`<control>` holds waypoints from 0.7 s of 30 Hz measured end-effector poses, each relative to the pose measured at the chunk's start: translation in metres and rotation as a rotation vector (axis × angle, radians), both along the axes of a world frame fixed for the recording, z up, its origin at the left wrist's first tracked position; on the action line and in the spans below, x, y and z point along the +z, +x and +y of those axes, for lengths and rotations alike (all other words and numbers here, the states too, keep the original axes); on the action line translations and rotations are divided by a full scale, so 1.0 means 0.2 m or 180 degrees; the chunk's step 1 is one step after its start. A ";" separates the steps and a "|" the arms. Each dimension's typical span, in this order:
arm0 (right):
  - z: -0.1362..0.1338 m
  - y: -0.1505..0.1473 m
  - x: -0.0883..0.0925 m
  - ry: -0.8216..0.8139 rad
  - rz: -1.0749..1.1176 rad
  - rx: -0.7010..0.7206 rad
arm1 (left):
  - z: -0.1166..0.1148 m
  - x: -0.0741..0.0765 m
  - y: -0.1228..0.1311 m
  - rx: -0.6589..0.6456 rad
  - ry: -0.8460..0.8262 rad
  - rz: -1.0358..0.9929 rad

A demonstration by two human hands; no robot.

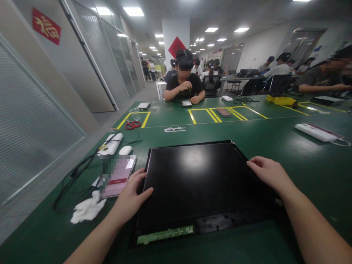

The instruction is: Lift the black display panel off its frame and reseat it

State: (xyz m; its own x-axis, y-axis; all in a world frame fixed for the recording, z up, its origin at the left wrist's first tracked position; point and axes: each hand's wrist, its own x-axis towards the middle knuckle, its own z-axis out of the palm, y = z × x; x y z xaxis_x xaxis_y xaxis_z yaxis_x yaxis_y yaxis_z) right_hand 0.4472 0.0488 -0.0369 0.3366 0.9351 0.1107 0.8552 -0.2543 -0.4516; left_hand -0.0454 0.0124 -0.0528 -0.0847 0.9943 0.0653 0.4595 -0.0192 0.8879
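Observation:
A black LCD screen panel (192,179) in a thin dark frame lies flat on the green table before me. A green circuit board strip (165,234) runs along its near edge, on the left. My left hand (132,194) grips the panel's left edge, thumb over the screen face and fingers along the side. At the opposite edge, my right hand (266,173) has thumb and fingers closed on the frame near the upper right corner. Some fingertips of both hands are hidden behind the edge. Beside my left hand lies a lit phone or tablet (119,179), partly blurred out.
Crumpled white tissue (88,208), black cables (74,170), a white mouse (125,150) and a white power strip (110,144) lie left. Red-handled scissors (133,125) lie farther back. A white device (316,132) sits right. Across the table (170,114) sits a person (184,82).

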 end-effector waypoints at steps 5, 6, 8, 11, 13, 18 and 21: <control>0.01 0.00 0.00 -0.0014 -0.0021 0.0009 | -0.02 0.04 0.03 -0.0074 -0.0003 0.0423; 0.01 0.00 0.00 -0.0037 -0.0012 -0.0011 | -0.02 0.05 0.03 -0.0087 0.0003 0.0472; 0.01 0.00 0.00 -0.0079 0.0016 -0.0035 | -0.02 0.07 0.03 -0.0099 0.0006 0.0520; 0.01 0.01 0.01 -0.0089 0.0032 -0.0031 | -0.02 0.08 0.04 -0.0118 -0.0004 0.0548; 0.00 0.01 0.01 -0.0102 0.0039 -0.0016 | -0.02 0.08 0.03 -0.0137 -0.0005 0.0570; 0.00 0.00 0.02 -0.0160 0.0030 -0.0050 | -0.03 0.07 0.03 -0.0183 0.0012 0.0727; 0.00 0.00 0.02 -0.0181 0.0021 -0.0038 | -0.03 0.06 0.03 -0.0206 0.0037 0.0800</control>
State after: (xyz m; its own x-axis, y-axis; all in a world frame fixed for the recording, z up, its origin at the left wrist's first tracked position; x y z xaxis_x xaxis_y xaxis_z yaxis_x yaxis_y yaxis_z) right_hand 0.4470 0.0483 -0.0332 0.3483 0.9357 0.0553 0.8489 -0.2899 -0.4419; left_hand -0.0389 0.0071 -0.0405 -0.0005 0.9961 0.0877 0.6632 -0.0653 0.7456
